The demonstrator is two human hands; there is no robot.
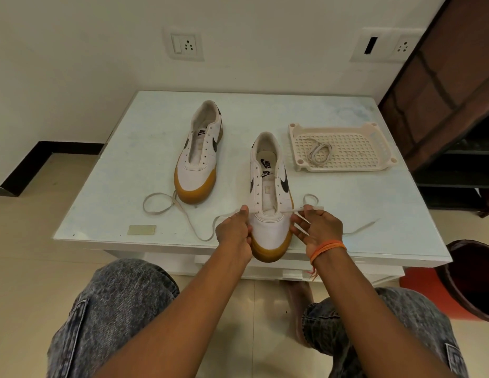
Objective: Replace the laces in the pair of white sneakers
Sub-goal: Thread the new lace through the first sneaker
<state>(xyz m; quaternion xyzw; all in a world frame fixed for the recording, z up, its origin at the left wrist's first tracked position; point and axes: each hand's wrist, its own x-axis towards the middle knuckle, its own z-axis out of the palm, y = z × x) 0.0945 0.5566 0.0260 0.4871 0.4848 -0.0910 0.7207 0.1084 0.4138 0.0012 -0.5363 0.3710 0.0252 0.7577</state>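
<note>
View: I have one head-worn wide-angle camera only.
Facing: it looks forward and down over the counter (145, 148) toward the wall behind.
Nearness: close; my forearms and knees fill the bottom edge.
Shared: nothing, single view.
</note>
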